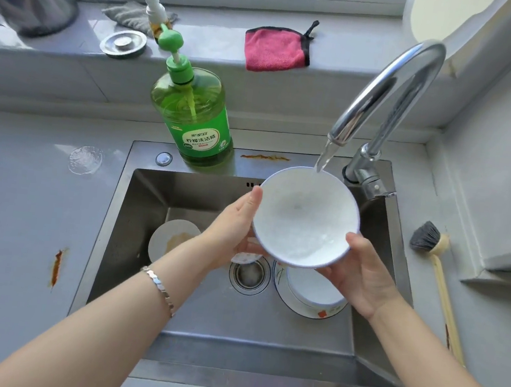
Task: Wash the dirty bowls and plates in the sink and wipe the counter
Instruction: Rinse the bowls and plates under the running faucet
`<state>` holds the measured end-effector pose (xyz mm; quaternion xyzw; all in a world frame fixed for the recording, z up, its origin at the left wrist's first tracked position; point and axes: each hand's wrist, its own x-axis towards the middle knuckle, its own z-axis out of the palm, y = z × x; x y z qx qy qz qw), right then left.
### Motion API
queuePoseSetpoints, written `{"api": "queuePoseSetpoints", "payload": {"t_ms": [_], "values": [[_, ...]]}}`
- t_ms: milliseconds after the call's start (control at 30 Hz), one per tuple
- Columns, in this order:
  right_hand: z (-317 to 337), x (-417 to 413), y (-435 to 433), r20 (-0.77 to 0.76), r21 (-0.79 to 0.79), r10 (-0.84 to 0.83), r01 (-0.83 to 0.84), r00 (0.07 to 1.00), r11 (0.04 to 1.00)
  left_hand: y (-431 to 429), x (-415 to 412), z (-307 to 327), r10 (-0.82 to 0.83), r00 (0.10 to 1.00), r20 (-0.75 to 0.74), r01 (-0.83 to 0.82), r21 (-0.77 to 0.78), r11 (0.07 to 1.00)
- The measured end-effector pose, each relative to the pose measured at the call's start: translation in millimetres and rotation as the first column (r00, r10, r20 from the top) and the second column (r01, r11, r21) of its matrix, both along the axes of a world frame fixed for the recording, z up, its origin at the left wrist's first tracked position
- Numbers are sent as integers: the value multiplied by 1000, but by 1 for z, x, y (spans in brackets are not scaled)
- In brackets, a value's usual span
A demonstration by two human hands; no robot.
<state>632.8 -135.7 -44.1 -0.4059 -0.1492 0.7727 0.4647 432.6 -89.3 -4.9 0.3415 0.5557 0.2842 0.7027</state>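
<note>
I hold a white bowl with a blue rim over the steel sink, tilted toward me. Water from the chrome faucet runs onto its far rim. My left hand grips the bowl's left edge, thumb up along the rim. My right hand holds the lower right edge, thumb on the rim. In the sink lie a dirty plate with brown smears at the left and an upturned bowl on a patterned plate at the right. The drain sits between them.
A green dish-soap bottle stands on the sink's back ledge. A pink cloth, a grey rag and a metal drain lid lie on the sill. A dish brush lies on the right counter. Brown stains mark the counter.
</note>
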Motion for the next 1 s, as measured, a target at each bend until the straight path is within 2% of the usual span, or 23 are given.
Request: {"api": "queuePoseSetpoints", "payload": {"t_ms": [100, 267, 367, 433, 467, 567, 633, 700, 767, 833, 867, 933, 1000], "values": [[-5, 1, -7, 109, 29, -62, 59, 992, 998, -4, -12, -4, -46, 988, -145, 47, 9, 999], [-4, -9, -6, 237, 84, -117, 99, 965, 992, -28, -44, -25, -14, 925, -381, -23, -92, 995], [3, -8, -4, 339, 116, -155, 123, 928, 986, -47, -62, -33, 0, 897, -442, -73, -148, 986], [8, -7, -7, 487, 133, -136, 81, 863, 988, -59, -73, -37, -13, 888, -461, -77, -177, 981], [10, -9, -9, 586, 150, -121, 39, 801, 988, -66, -77, -39, -27, 882, -471, -73, -192, 979], [10, -19, -20, 848, 217, -77, -212, 524, 953, -84, -89, -46, -66, 860, -505, -58, -227, 972], [12, -30, -30, 923, 214, -51, -399, 382, 892, -94, -93, -49, -95, 845, -526, -38, -236, 971], [8, -39, -40, 973, 194, -79, -591, 215, 783, -101, -92, -50, -124, 836, -535, -15, -248, 969], [6, -46, -49, 991, 131, -98, -702, 87, 700, -105, -89, -50, -159, 830, -535, 15, -264, 964], [0, -43, -58, 994, 105, -79, -706, 70, 701, -106, -86, -51, -181, 825, -535, 34, -273, 961], [-2, -38, -60, 995, 98, -57, -661, 84, 744, -106, -85, -51, -186, 823, -537, 38, -275, 961], [-12, -19, -61, 984, 79, 5, -460, 179, 885, -105, -81, -54, -196, 818, -541, 46, -278, 959], [-21, 5, -58, 958, 64, -5, -196, 286, 978, -103, -76, -57, -209, 813, -543, 55, -286, 957]]}}
